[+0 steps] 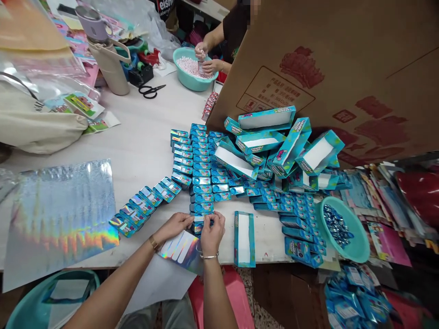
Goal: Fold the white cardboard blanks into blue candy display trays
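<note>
My left hand (175,225) and my right hand (212,232) pinch a small blue candy box (199,223) between them at the near edge of the white table (144,146). Under my hands lies a holographic sticker sheet (181,249) with several stickers peeled off. Rows of the same small blue boxes (202,169) run away from my hands, and another row (146,203) slants off to the left. An open empty blue display carton (244,238) lies just right of my right hand.
A big holographic sheet (60,214) lies at the left. Folded display cartons (274,141) pile against a large cardboard box (329,68). A teal bowl of wrapped candies (341,230) sits right. Across the table another person's hands (205,58) work over a teal bowl (190,68); scissors (151,90) and a tumbler (106,52) stand nearby.
</note>
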A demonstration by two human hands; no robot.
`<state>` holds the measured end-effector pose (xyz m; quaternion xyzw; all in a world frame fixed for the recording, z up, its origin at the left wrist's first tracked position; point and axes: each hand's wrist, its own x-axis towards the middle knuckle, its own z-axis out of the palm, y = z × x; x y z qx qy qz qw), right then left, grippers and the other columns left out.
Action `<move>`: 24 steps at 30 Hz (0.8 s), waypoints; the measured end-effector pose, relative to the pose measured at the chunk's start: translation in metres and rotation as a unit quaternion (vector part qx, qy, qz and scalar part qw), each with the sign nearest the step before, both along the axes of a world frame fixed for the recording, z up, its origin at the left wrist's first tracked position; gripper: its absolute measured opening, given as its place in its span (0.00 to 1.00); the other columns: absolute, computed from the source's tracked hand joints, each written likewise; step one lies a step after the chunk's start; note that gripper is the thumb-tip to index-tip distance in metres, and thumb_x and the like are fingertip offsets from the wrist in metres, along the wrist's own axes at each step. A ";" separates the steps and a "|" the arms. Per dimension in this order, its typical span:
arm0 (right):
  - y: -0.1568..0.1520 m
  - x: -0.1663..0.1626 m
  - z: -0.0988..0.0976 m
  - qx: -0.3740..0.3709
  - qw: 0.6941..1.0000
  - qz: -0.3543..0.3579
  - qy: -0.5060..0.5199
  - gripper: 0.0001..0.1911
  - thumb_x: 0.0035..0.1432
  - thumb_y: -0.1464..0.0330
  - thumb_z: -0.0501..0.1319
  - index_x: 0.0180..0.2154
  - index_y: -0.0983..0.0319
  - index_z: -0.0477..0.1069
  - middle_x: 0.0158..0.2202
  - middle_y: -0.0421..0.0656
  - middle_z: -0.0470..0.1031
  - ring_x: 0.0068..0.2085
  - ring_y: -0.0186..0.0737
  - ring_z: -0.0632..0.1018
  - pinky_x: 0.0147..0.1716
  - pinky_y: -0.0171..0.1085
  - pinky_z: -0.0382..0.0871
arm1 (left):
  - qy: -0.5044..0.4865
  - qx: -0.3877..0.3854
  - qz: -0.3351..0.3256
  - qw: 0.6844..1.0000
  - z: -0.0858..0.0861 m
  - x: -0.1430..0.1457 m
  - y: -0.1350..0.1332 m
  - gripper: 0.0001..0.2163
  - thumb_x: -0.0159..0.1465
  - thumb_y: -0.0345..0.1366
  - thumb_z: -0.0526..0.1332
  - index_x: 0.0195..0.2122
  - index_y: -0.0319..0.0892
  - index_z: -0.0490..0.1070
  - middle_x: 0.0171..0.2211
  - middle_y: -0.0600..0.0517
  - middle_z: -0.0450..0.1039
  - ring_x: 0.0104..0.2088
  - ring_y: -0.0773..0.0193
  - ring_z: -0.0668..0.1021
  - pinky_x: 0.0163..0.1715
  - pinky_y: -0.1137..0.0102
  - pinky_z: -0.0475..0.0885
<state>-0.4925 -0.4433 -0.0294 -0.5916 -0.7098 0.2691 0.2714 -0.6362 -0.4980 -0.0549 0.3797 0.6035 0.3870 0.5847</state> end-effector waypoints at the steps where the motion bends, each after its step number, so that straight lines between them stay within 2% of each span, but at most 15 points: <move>1: 0.000 0.000 -0.001 -0.005 1.000 0.000 -0.008 0.08 0.60 0.65 0.53 0.30 0.60 0.66 0.43 0.50 0.67 0.48 0.49 0.67 0.45 0.45 0.57 | -0.046 -0.012 -0.004 0.999 -0.005 0.000 0.001 0.24 0.58 0.57 0.53 0.20 0.40 0.65 0.16 0.57 0.58 0.20 0.69 0.59 0.22 0.73 0.53; 3: 0.001 -0.002 -0.002 -0.006 1.000 0.002 -0.020 0.08 0.60 0.65 0.53 0.30 0.59 0.66 0.40 0.49 0.67 0.45 0.48 0.67 0.43 0.44 0.57 | -0.127 -0.039 -0.003 0.991 -0.015 0.001 0.002 0.25 0.55 0.59 0.56 0.22 0.39 0.67 0.17 0.57 0.62 0.19 0.70 0.61 0.22 0.74 0.54; 6: 0.001 -0.004 -0.002 0.001 1.000 -0.003 -0.022 0.07 0.59 0.63 0.54 0.31 0.59 0.65 0.38 0.48 0.66 0.42 0.48 0.67 0.41 0.43 0.57 | -0.195 -0.098 0.024 0.976 -0.027 0.007 0.001 0.27 0.50 0.62 0.59 0.22 0.37 0.69 0.17 0.55 0.66 0.18 0.71 0.62 0.20 0.74 0.54; 9: 0.005 -0.006 -0.005 0.005 0.999 -0.022 -0.026 0.07 0.57 0.63 0.55 0.36 0.60 0.63 0.39 0.49 0.67 0.44 0.49 0.67 0.40 0.42 0.57 | -0.217 -0.139 0.056 0.965 -0.036 0.014 -0.001 0.29 0.46 0.64 0.60 0.20 0.36 0.69 0.16 0.54 0.66 0.17 0.71 0.63 0.19 0.73 0.54; 12: 0.011 -0.001 -0.002 -0.015 1.000 -0.013 0.007 0.09 0.58 0.66 0.52 0.41 0.62 0.63 0.38 0.48 0.69 0.42 0.47 0.69 0.39 0.41 0.60 | -0.202 -0.145 0.087 0.965 -0.034 0.018 -0.009 0.30 0.44 0.65 0.60 0.21 0.36 0.69 0.16 0.53 0.67 0.17 0.70 0.65 0.19 0.73 0.56; 14: 0.009 0.009 0.010 -0.037 0.997 -0.016 0.064 0.12 0.60 0.66 0.51 0.44 0.63 0.63 0.37 0.47 0.70 0.38 0.44 0.71 0.37 0.40 0.62 | -0.175 -0.149 0.113 0.967 -0.024 0.017 -0.020 0.30 0.45 0.65 0.59 0.21 0.36 0.69 0.16 0.53 0.67 0.17 0.70 0.65 0.19 0.73 0.56; 17: -0.011 0.030 0.043 -0.046 0.990 0.003 0.136 0.13 0.61 0.64 0.51 0.45 0.62 0.64 0.38 0.46 0.71 0.38 0.40 0.72 0.37 0.37 0.64 | -0.165 -0.134 0.122 0.970 0.003 0.013 -0.046 0.29 0.51 0.63 0.57 0.23 0.36 0.71 0.17 0.52 0.68 0.18 0.69 0.66 0.18 0.74 0.57; 19: -0.033 0.043 0.067 -0.082 0.982 0.102 0.139 0.12 0.61 0.63 0.53 0.43 0.62 0.67 0.39 0.45 0.72 0.40 0.40 0.72 0.39 0.37 0.65 | -0.179 -0.118 0.100 0.972 0.025 0.011 -0.064 0.28 0.54 0.61 0.55 0.25 0.36 0.72 0.18 0.52 0.68 0.18 0.69 0.66 0.18 0.74 0.56; 22: -0.064 0.055 0.093 -0.144 0.944 0.283 0.085 0.12 0.59 0.65 0.57 0.44 0.59 0.70 0.41 0.45 0.73 0.43 0.42 0.72 0.45 0.39 0.65 | -0.192 -0.098 0.056 0.975 0.052 0.008 -0.087 0.25 0.55 0.58 0.58 0.27 0.36 0.72 0.17 0.54 0.66 0.17 0.72 0.63 0.17 0.75 0.54; 24: -0.077 0.057 0.101 -0.137 0.932 0.331 0.052 0.14 0.58 0.66 0.59 0.47 0.57 0.70 0.43 0.45 0.72 0.46 0.43 0.71 0.47 0.41 0.64 | -0.187 -0.077 0.031 0.979 0.065 0.007 -0.098 0.22 0.53 0.55 0.62 0.28 0.36 0.74 0.18 0.55 0.66 0.18 0.72 0.62 0.19 0.75 0.54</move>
